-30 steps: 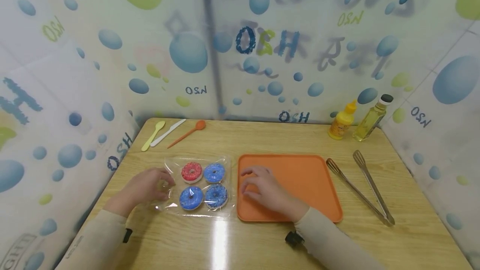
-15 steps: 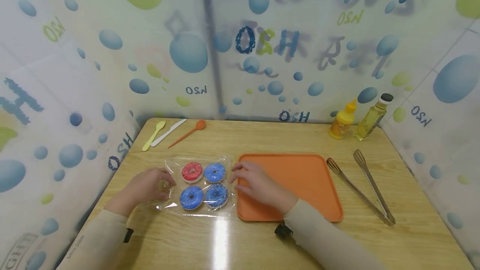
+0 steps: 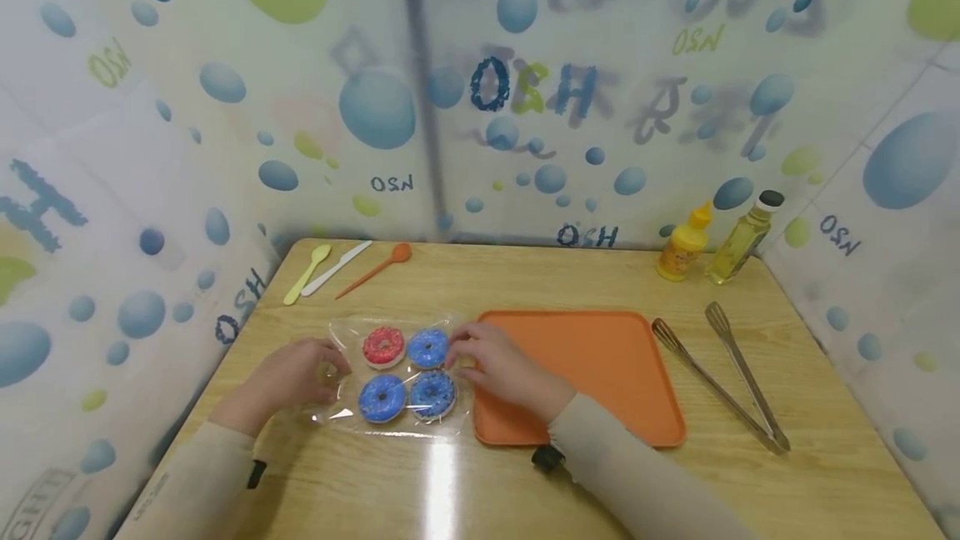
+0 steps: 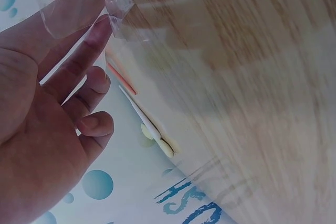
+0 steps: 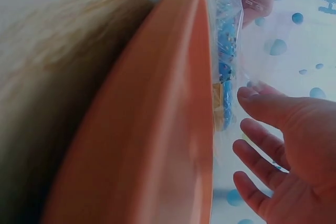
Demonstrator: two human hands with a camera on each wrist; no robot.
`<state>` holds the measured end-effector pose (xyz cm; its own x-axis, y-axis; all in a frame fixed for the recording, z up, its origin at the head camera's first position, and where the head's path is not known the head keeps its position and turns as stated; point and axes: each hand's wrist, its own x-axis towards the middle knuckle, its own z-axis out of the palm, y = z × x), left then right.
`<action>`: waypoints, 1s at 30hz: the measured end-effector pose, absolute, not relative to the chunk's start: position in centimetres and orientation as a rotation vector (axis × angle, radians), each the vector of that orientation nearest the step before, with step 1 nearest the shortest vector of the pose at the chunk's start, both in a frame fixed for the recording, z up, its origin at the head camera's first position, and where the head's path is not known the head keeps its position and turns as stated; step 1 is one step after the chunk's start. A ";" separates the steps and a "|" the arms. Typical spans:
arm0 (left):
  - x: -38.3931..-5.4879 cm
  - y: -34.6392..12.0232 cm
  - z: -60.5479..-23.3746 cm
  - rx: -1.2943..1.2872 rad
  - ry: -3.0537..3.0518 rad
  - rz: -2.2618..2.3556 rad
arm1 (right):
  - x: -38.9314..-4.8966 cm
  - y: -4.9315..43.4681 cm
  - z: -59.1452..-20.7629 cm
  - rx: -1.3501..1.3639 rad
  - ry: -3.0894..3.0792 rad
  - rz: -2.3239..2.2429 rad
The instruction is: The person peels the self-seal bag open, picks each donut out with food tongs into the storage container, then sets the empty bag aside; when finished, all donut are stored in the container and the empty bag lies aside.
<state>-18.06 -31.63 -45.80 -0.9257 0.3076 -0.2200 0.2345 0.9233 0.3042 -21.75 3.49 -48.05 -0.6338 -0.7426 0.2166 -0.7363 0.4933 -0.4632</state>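
Head view: your left hand (image 3: 296,373) pinches the left edge of the clear pack (image 3: 347,415), thumb against finger. Your right hand (image 3: 502,363), fingers spread and slightly bent, is at the pack's right edge; whether it touches, you cannot tell. Inside, one red-topped donut (image 3: 372,347) and three blue-topped donuts (image 3: 371,397) lie flat on the table. Just right of them you have the orange tray (image 3: 585,373), then the splayed tongs (image 3: 752,386). Farther off lie two spoons (image 3: 306,275) and a white knife (image 3: 336,269) on your left; a yellow bottle (image 3: 684,247) and a glass bottle (image 3: 742,242) stand right, before the patterned wall (image 3: 637,40).
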 end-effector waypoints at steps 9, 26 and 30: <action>-18.0 -31.7 -45.9 0.420 2.830 0.404 | -21.9 3.4 -48.4 -1.295 2.746 -0.800; -17.6 -31.9 -46.1 0.413 2.851 0.394 | -21.2 4.5 -48.5 -1.206 2.824 -0.688; -17.9 -31.8 -46.2 0.415 2.856 0.402 | -21.3 4.9 -48.6 -1.165 2.843 -0.692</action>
<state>-17.93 -31.78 -46.20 -0.9342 0.3068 -0.1823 0.2446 0.9224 0.2991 -21.27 4.89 -48.56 -0.7263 -0.6662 0.1693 -0.6695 0.6297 -0.3940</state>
